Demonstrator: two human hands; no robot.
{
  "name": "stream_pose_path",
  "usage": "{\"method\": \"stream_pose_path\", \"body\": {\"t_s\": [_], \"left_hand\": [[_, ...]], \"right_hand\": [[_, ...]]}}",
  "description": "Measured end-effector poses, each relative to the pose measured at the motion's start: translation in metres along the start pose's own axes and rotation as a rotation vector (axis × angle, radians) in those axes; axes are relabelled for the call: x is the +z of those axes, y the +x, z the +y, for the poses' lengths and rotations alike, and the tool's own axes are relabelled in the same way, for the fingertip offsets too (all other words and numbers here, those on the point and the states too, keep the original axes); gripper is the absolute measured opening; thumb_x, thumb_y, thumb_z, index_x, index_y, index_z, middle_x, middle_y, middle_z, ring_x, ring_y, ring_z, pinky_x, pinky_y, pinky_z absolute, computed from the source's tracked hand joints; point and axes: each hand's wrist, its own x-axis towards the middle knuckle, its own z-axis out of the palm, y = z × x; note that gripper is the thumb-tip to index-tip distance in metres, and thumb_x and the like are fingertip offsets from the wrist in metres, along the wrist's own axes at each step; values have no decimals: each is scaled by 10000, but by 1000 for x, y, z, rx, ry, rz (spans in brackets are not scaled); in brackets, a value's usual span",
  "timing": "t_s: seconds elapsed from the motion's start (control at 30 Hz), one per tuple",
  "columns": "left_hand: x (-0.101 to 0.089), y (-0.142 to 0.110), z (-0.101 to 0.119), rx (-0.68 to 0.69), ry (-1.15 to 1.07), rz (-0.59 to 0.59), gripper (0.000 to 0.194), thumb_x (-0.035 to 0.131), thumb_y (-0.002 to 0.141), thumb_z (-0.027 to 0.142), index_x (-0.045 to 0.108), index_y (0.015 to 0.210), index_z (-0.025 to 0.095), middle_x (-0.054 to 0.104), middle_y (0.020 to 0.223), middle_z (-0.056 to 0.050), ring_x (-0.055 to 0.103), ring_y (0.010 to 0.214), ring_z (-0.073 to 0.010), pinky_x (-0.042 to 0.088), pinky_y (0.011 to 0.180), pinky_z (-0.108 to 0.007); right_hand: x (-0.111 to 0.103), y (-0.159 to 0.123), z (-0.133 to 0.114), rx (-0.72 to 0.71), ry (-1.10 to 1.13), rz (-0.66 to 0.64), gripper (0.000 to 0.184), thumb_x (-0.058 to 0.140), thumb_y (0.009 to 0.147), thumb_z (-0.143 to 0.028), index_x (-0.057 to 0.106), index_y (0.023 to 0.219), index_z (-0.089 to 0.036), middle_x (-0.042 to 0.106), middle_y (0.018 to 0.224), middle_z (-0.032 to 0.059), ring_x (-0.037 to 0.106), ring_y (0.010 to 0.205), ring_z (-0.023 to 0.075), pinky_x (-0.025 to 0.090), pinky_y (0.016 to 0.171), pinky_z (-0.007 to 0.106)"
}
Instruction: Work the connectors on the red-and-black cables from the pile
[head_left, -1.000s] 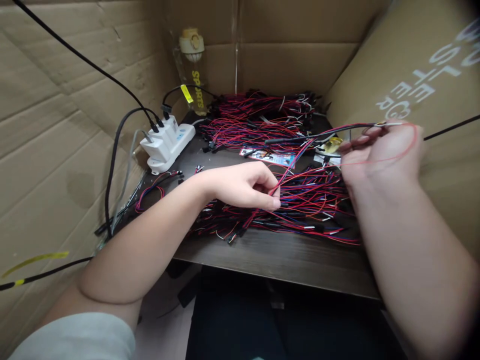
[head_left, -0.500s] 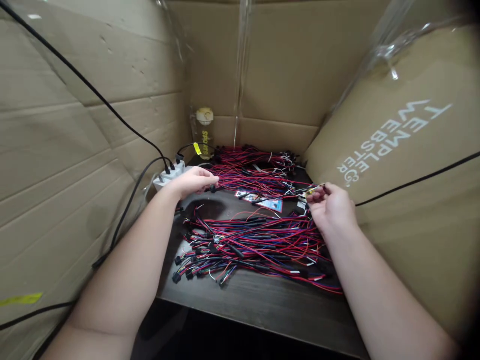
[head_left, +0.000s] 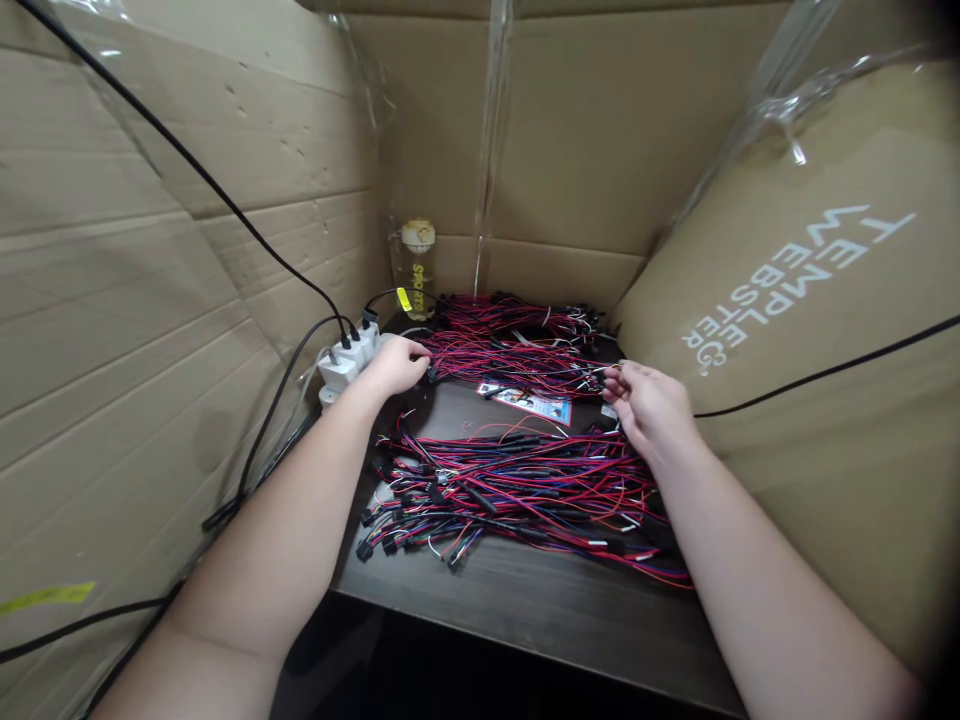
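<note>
Two heaps of red, blue and black wire harnesses lie on the dark table. My left hand [head_left: 405, 365] is at the left end of the far heap [head_left: 510, 345], thumb and fingers pinched on a wire harness's end. Across from it, my right hand [head_left: 646, 402] has its fingers closed on the harness's other end, by the heap's right side. The harness's middle blends into the wires of the heap. Nearer to me is the other heap [head_left: 517, 485], with black connectors at its left end. A printed card [head_left: 529, 402] lies flat between the heaps.
A white power strip with plugs [head_left: 345, 362] stands at the left, black cables rising from it. A bottle with a yellowish lid [head_left: 418, 270] is in the back corner. Cardboard walls [head_left: 570, 140] enclose the table [head_left: 525, 605]. Another black cable [head_left: 825, 365] crosses at right.
The harness stretched between my hands has come down onto the far heap, and its black sleeves no longer cross the card. My right hand has moved slightly left.
</note>
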Motion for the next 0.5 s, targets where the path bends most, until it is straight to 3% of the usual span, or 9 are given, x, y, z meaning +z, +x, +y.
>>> {"method": "stream_pose_path", "body": {"t_s": [0.2,0.33,0.5], "left_hand": [[5,1,-11,44,152,-11,308,621,861,234,820,1092,196,803,1100,-105,735,989,-267,534,950,-363],[5,1,-6,63,199,-28,307,616,889,318,815,1089,198,802,1088,-99,737,970,-254,540,919,-346],[7,-3,3,93,221,-66,442,635,881,504,777,1145,179,779,1153,-110,729,1026,-261,553,910,-338]], "right_hand": [[-9,25,22,-222,-351,66,159,753,702,-177,740,852,-127,703,754,49,638,689,153,538,672,258],[-16,37,32,-221,-493,133,165,738,680,-199,764,820,-117,698,690,48,650,654,179,536,663,288],[-21,47,40,-216,-604,164,125,751,729,-191,763,826,-112,703,718,36,672,721,158,567,785,326]]}}
